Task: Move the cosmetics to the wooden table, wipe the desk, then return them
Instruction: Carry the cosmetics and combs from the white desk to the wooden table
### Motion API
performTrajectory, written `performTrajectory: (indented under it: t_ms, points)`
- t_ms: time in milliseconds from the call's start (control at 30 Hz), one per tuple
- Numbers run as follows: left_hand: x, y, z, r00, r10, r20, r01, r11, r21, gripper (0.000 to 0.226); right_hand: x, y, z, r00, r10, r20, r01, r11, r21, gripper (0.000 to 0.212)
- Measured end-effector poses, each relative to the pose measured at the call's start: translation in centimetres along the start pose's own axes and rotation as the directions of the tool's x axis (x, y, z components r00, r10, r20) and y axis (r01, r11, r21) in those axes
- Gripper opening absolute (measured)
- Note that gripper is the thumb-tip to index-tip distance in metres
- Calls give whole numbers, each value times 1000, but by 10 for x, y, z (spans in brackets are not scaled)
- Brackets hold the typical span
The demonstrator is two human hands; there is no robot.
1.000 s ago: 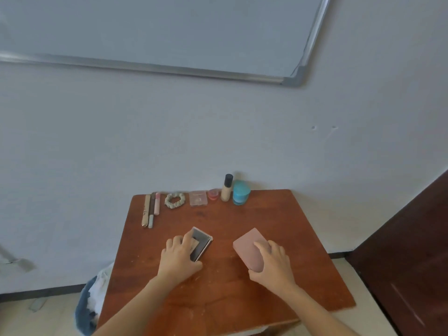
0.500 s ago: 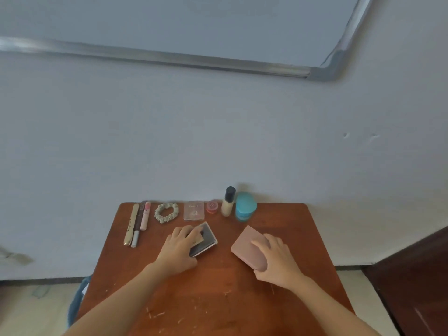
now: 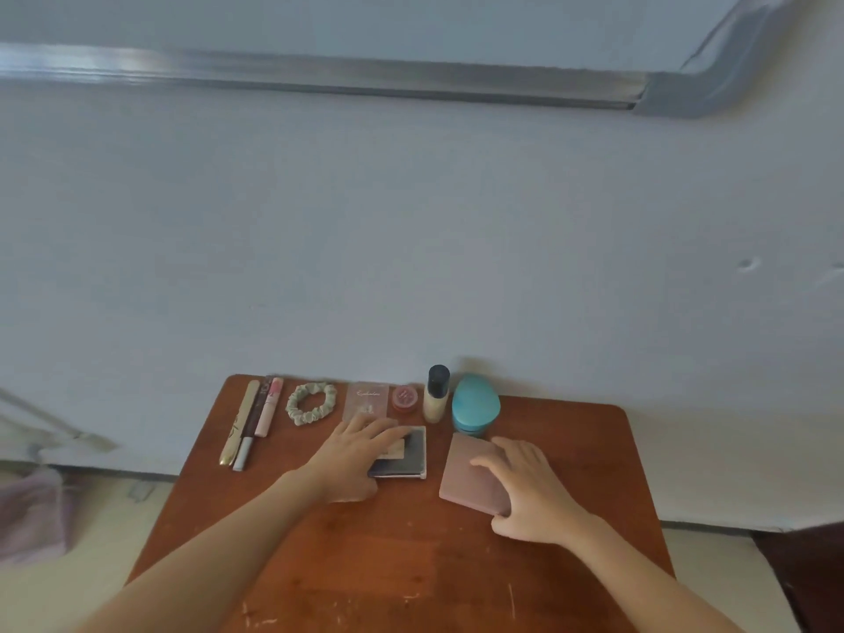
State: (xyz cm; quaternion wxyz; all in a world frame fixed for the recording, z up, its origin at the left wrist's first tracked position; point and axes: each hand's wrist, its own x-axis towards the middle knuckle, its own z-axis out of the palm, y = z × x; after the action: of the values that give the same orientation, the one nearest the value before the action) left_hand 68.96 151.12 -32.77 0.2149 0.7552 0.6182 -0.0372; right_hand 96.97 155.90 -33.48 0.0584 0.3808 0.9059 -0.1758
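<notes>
On the wooden table my left hand rests flat on a dark compact, covering its left part. My right hand lies on a pink flat case, fingers on top and thumb at its near corner. Along the table's back edge stand a gold pen and a dark pencil, a pink tube, a green scrunchie, a clear pink box, a small red jar, a foundation bottle and a teal jar.
The table stands against a pale wall with a whiteboard above. A purple cloth lies on the floor at left. A dark wooden surface shows at the lower right.
Both hands have slid their cases away from me, up to the row at the wall. The dark compact has turned squarer to the table edge.
</notes>
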Motion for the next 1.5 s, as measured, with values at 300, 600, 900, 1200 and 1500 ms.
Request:
performTrajectory:
  t_ms: [300,600,900,1200,1500]
  points:
    - [-3,0,7,999,-51,4,50,995,81,77,10,0,4,999,-52,-7,52,998,-37,66]
    - [-45,8,19,989,-110,-94,114,993,33,64,-11,-8,4,991,46,-124,-62,990,-130,62]
    - [-72,12,1,990,-62,-123,69,996,61,62,-47,-39,-5,964,192,-181,-214,970,-112,60]
    - [-81,18,1,974,110,-198,-100,993,61,57,-121,-110,14,803,525,-283,-556,831,-36,61]
    - [-136,28,0,922,357,-149,-359,933,16,52,-190,-241,63,368,861,-351,-854,462,240,59]
